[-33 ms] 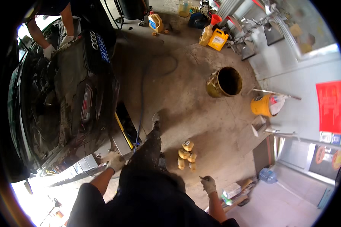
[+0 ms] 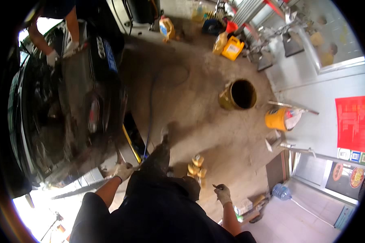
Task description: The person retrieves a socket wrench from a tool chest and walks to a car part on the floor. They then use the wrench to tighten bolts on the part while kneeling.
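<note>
well ahead and left of the left hand, a co-worker's gloved hands [image 2: 52, 58] are over the car [image 2: 71, 121], whose near corner lies just beside that same left hand [image 2: 125, 171]; it is gloved and partly curled, and i cannot tell whether it has hold of anything. ahead and right of it runs the hose [image 2: 151, 101]. between the two hands, slightly ahead, tan objects [image 2: 196, 167] sit bunched. the right hand [image 2: 222, 194], also gloved, is pinched nearly closed on a small piece [image 2: 215, 186] that pokes out to its left. well ahead of it stands the bin [image 2: 226, 98]; nearby on its right, the box [image 2: 243, 205]; farther right, the bottle [image 2: 281, 191].
</note>
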Demonstrator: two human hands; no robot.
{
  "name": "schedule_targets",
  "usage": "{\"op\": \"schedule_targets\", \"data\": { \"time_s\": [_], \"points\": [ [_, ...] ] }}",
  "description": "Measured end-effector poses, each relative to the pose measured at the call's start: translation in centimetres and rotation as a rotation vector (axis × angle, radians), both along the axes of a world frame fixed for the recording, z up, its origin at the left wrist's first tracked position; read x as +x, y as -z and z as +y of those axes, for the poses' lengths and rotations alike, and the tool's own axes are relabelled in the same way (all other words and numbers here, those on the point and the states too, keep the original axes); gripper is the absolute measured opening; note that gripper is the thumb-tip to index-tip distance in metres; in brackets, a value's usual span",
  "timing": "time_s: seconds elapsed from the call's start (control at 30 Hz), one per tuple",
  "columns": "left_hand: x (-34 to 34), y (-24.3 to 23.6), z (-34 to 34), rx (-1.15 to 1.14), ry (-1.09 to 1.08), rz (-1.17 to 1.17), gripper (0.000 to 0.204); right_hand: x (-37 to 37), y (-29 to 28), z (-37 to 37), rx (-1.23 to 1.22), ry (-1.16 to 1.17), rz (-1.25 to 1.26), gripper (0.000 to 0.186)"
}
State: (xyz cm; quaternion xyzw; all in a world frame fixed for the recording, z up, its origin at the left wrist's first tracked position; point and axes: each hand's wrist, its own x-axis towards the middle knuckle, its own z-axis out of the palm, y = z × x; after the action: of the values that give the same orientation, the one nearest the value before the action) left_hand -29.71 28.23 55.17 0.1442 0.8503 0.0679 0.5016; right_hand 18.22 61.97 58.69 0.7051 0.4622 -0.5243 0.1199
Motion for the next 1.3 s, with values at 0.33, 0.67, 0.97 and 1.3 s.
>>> {"op": "schedule_targets", "data": {
  "time_s": [0.33, 0.67, 0.97, 1.3],
  "points": [
    [-21.9, 0.2, 18.0, 0.165, -0.246, -0.002, 0.047, -20.6, -4.7, 28.0, 0.185, 0.045, 0.145, 0.021],
    [-35.4, -2.4, 49.2, 0.09, -0.123, 0.031, 0.043, -46.7, 0.0, 65.6, 0.425, -0.441, 0.224, 0.029],
    [-41.4, 5.6, 59.8, -0.015, -0.317, -0.198, 0.043, -89.6, -6.3, 89.8, 0.393, -0.84, 0.506, 0.019],
    [-68.9, -8.0, 90.5, 0.169, -0.774, -0.06, 0.044, -119.9, -2.2, 108.0, 0.384, -1.141, 0.255, 0.023]
  ]
}}
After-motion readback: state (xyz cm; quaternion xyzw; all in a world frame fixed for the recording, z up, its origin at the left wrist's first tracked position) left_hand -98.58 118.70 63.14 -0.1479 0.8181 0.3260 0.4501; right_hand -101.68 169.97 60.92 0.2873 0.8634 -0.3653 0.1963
